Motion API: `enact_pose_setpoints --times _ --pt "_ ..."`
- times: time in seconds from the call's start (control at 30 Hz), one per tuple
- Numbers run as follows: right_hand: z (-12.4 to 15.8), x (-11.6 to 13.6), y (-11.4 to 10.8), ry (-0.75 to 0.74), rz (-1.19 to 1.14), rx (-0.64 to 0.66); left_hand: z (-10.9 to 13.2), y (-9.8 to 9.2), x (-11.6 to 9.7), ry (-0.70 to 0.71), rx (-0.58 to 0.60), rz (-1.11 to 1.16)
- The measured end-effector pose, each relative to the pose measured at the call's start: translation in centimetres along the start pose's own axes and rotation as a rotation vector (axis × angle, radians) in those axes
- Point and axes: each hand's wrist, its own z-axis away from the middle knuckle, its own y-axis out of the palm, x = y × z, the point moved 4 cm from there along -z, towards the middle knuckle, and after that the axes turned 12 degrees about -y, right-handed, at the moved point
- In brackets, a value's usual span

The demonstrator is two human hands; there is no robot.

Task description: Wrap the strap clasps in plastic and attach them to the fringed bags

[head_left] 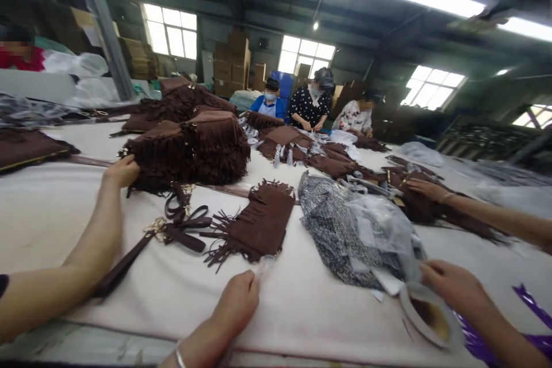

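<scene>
My left hand [122,173] reaches to the left end of a pile of dark brown fringed bags [218,146]. Its fingers are closed on the edge of a bag there, by some small metal hardware. My right hand [238,299], with a bracelet at the wrist, pinches a piece of clear plastic [266,265] at the lower corner of a small brown fringed pouch [265,218]. The pouch lies flat on the white-covered table [302,310], its fringe spread leftward. Between my arms are dark brown straps [185,233] with gold-coloured metal clips.
To the right lies a grey woven cloth [332,230] under clear plastic. A co-worker's hands [457,284] are beside a roll of tape [431,316] and on more brown bags. Other people work across the table [313,103]. Another brown piece [32,146] lies far left.
</scene>
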Motion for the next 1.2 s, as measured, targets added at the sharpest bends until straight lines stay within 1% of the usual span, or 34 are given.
enact_pose_setpoints --times 0.03,0.07,0.1,0.17,0.23,0.3,0.37,0.4,0.47,0.57,0.63,0.77,0.97,1.1,1.2 --pt "0.6 1.7 2.2 -0.074 -0.045 0.075 0.0 0.1 0.0 0.012 -0.01 -0.012" --pt "1.5 4.0 4.9 -0.176 -0.166 0.182 0.1 0.2 0.0 0.023 -0.026 -0.03" --pt "2.7 6.7 7.7 -0.242 -0.3 0.296 0.2 0.4 0.1 0.037 -0.046 -0.057" --pt "5.5 12.1 13.2 -0.287 -0.518 0.499 0.7 1.0 0.1 0.078 -0.094 -0.131" --pt "7.8 16.8 17.7 -0.304 -0.586 0.652 1.0 1.4 0.2 0.131 -0.134 -0.204" --pt "8.9 20.0 20.9 -0.274 -0.601 0.735 1.3 1.7 0.4 0.17 -0.143 -0.247" --pt "8.9 22.0 23.0 -0.234 -0.591 0.796 1.5 1.9 0.7 0.185 -0.134 -0.283" --pt "8.6 22.6 23.6 -0.227 -0.553 0.822 1.6 1.9 0.8 0.189 -0.127 -0.302" --pt "7.9 23.5 24.2 -0.239 -0.384 0.878 1.8 1.9 0.9 0.197 -0.115 -0.332" --pt "7.3 24.7 24.1 -0.32 -0.071 0.99 2.2 2.0 1.1 0.223 -0.117 -0.353" --pt "7.1 25.3 23.9 -0.36 0.02 1.033 2.3 2.0 1.2 0.231 -0.142 -0.361" --pt "7.2 25.5 23.6 -0.357 0.021 1.068 2.2 2.1 1.5 0.25 -0.213 -0.345" --pt "7.4 25.6 23.5 -0.363 0.055 1.086 1.8 2.3 2.1 0.218 -0.269 -0.264" --pt "7.6 26.1 23.4 -0.372 0.11 1.063 2.0 2.1 2.0 0.284 -0.266 -0.184" --pt "7.8 26.2 23.4 -0.369 0.137 1.028 2.1 1.6 1.7 0.29 -0.264 -0.145"
